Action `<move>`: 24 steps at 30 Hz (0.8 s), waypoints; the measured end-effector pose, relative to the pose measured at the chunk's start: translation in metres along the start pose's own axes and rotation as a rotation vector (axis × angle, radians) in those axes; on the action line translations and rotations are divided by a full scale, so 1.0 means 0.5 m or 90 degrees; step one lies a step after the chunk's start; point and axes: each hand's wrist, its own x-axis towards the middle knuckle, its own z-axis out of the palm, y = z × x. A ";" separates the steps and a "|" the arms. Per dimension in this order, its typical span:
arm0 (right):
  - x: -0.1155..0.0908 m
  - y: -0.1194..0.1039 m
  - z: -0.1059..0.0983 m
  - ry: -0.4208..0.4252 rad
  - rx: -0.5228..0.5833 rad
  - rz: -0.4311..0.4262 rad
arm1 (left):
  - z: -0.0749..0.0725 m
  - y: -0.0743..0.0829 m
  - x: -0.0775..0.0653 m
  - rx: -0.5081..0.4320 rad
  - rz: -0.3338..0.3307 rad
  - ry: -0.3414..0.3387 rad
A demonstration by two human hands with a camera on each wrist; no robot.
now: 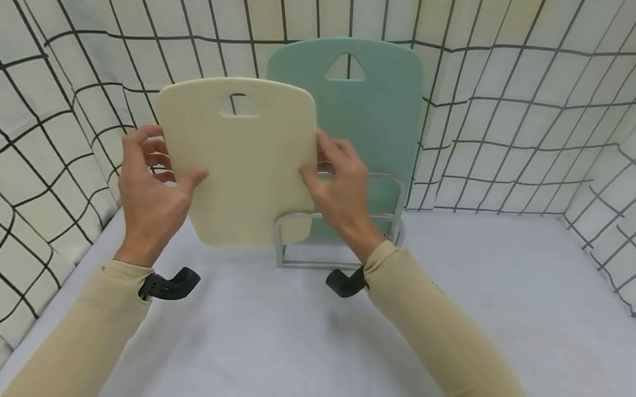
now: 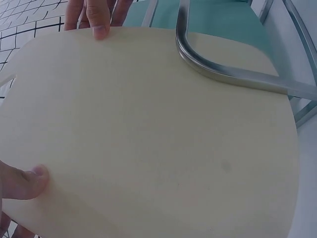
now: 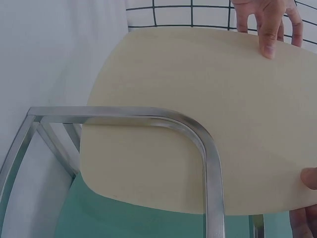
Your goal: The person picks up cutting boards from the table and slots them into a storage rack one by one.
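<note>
A cream cutting board (image 1: 241,172) is held up, slightly tilted, between both hands. My left hand (image 1: 151,207) pinches its left edge, thumb on the near face and fingers behind. At the opposite edge my right hand (image 1: 341,188) grips it the same way. The board's lower right corner sits behind the front loop of a metal rack (image 2: 237,77), while its left part sticks out past the rack. Behind it, a taller green cutting board (image 1: 383,119) stands upright in the rack. In the right wrist view, the rack's front bar (image 3: 214,188) crosses the cream board.
Black grid netting (image 1: 499,81) over pale cloth walls closes in the back and both sides. A white surface (image 1: 497,289) lies under the rack. Each wrist carries a black strap-mounted piece, the left one (image 1: 173,284) close to the sleeve's cuff.
</note>
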 end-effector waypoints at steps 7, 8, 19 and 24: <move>-0.001 0.002 -0.005 0.007 -0.004 0.000 | 0.006 0.002 -0.003 -0.006 -0.001 -0.005; -0.002 0.003 -0.005 0.008 -0.004 0.000 | 0.008 0.001 -0.003 -0.004 0.001 -0.005; -0.005 0.016 -0.012 0.019 0.005 -0.001 | 0.018 0.000 -0.006 0.000 0.008 -0.013; -0.006 0.020 -0.016 0.033 -0.018 -0.007 | 0.021 0.004 -0.008 -0.022 0.011 -0.021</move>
